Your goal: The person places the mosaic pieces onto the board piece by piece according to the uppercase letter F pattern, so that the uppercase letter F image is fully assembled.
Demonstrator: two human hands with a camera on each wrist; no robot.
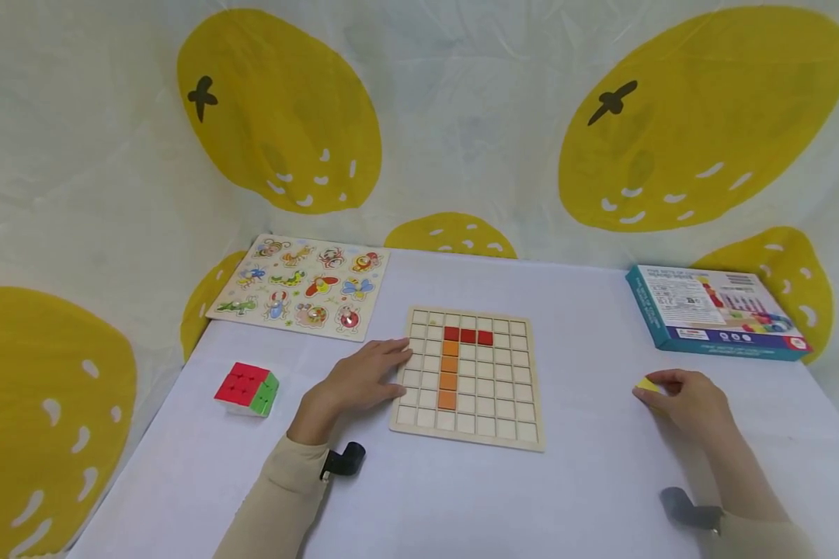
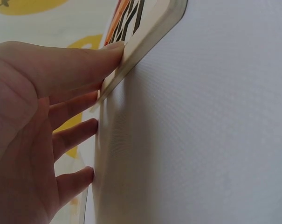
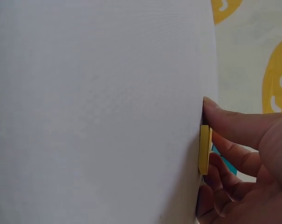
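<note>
From my head view, my left hand (image 1: 363, 380) lies flat, fingers straight, against the left edge of the wooden grid board (image 1: 470, 377) in the middle of the white table (image 1: 573, 481); my right hand (image 1: 688, 400) is well off to the right, fingers curled over a small yellow piece (image 1: 647, 384) on the table; on the board sit a red bar (image 1: 468, 335) and an orange bar (image 1: 449, 373) forming a T, so I judge the filling barely begun, most cells still bare. A colour cube (image 1: 248, 388), an insect puzzle (image 1: 302, 286) and a teal box (image 1: 715, 310) lie about.

At my left wrist, straight fingers (image 2: 80, 65) press the board's rim (image 2: 145, 42); most of the board is cut off.

At my right wrist, thumb and fingers (image 3: 238, 126) pinch the yellow piece (image 3: 204, 149) flat on the table; its shape is hard to make out edge-on.
</note>
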